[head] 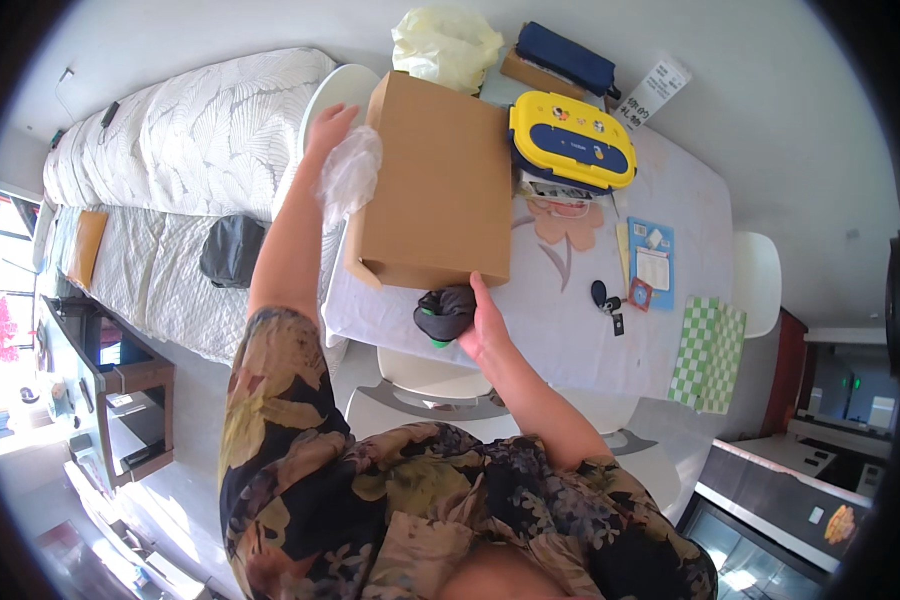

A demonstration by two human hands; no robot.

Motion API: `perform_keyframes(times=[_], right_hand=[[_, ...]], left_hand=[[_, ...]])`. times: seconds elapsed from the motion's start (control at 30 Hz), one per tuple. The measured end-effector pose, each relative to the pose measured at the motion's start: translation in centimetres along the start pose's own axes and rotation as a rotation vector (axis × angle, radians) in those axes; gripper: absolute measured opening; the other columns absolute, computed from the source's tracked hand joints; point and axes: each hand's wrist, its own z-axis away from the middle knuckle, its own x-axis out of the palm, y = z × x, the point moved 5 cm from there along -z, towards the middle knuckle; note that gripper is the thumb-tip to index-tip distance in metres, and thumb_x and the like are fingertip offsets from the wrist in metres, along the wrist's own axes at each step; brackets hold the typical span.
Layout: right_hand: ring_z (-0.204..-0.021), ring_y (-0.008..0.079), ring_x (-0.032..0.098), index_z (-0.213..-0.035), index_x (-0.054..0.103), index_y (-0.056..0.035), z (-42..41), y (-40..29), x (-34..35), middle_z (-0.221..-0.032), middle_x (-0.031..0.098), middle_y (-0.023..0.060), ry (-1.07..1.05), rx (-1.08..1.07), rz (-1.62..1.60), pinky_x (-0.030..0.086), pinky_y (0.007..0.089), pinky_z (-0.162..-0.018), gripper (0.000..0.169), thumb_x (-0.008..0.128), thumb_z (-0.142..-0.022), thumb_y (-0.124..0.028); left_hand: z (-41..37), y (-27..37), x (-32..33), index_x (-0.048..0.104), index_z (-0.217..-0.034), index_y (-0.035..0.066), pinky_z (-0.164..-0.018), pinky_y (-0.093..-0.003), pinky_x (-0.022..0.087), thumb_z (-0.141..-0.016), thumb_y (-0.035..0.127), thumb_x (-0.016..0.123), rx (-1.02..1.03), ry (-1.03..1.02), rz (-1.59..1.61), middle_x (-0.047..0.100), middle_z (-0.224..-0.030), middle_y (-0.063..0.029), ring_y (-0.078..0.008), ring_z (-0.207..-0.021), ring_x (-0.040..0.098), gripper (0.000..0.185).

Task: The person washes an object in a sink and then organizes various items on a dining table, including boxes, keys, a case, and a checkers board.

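A large brown cardboard box (pixel 439 180) lies on the table with its broad plain face up. My left hand (pixel 331 129) is raised beyond the box's left edge, its fingers partly spread, beside a crumpled clear plastic bag (pixel 351 171); whether it touches the bag I cannot tell. At the near edge of the box, my right hand (pixel 486 319) holds a dark bundled pouch with green trim (pixel 445 313). Its thumb points up against the box's side.
On the table (pixel 570 360) stand a yellow and blue lunch box (pixel 572 141), a pale plastic bag (pixel 446 45) and a navy case (pixel 566 56). Keys (pixel 612 304) and a blue booklet (pixel 664 255) lie to the right. White chairs (pixel 427 375) border the near edge.
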Motion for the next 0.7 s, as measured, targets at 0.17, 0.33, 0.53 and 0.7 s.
perform_keyframes(times=[0.17, 0.33, 0.53, 0.7], right_hand=[[-0.103, 0.0231, 0.061, -0.120, 0.051, -0.0021, -0.6, 0.6, -3.0, -0.114, 0.060, 0.0100, 0.107, 0.142, 0.103, 0.050, 0.0395, -0.091, 0.050, 0.064, -0.091, -0.041], [-0.091, 0.0228, 0.065, -0.109, 0.056, 0.0000, 0.7, 0.1, -3.6, -0.100, 0.065, 0.0104, 0.094, 0.160, 0.262, 0.053, 0.0388, -0.086, 0.037, 0.063, -0.091, -0.032], [-0.083, 0.0205, 0.065, -0.099, 0.058, -0.0004, 3.9, -1.5, -5.3, -0.090, 0.063, 0.0088, 0.114, 0.104, 0.461, 0.055, 0.0400, -0.073, 0.025, 0.061, -0.090, -0.023], [-0.081, 0.0203, 0.064, -0.099, 0.059, -0.0032, 7.5, -5.5, -8.2, -0.090, 0.063, 0.0078, 0.141, -0.003, 0.469, 0.055, 0.0389, -0.072, 0.021, 0.062, -0.088, -0.021]], left_hand=[[8.1, -4.0, -5.6, 0.068, -0.101, -0.002, -0.069, -0.0280, 0.047, -0.085, 0.047, 0.061, -0.247, -0.317, -0.195, 0.069, -0.099, -0.0077, -0.0139, -0.076, 0.058, 0.052], [20.5, -2.7, -7.4, 0.065, -0.115, -0.001, -0.088, -0.0286, 0.042, -0.089, 0.055, 0.055, -0.347, -0.463, -0.001, 0.067, -0.107, -0.0113, -0.0182, -0.096, 0.056, 0.062], [27.4, -2.7, -3.1, 0.047, -0.136, -0.001, -0.075, -0.0284, 0.048, -0.089, 0.046, 0.061, -0.560, -0.511, 0.221, 0.063, -0.100, -0.0090, -0.0165, -0.090, 0.058, 0.068], [26.9, -5.7, -0.7, 0.045, -0.136, -0.003, -0.068, -0.0249, 0.048, -0.090, 0.035, 0.064, -0.449, -0.484, 0.287, 0.061, -0.092, -0.0059, -0.0137, -0.079, 0.059, 0.063]])
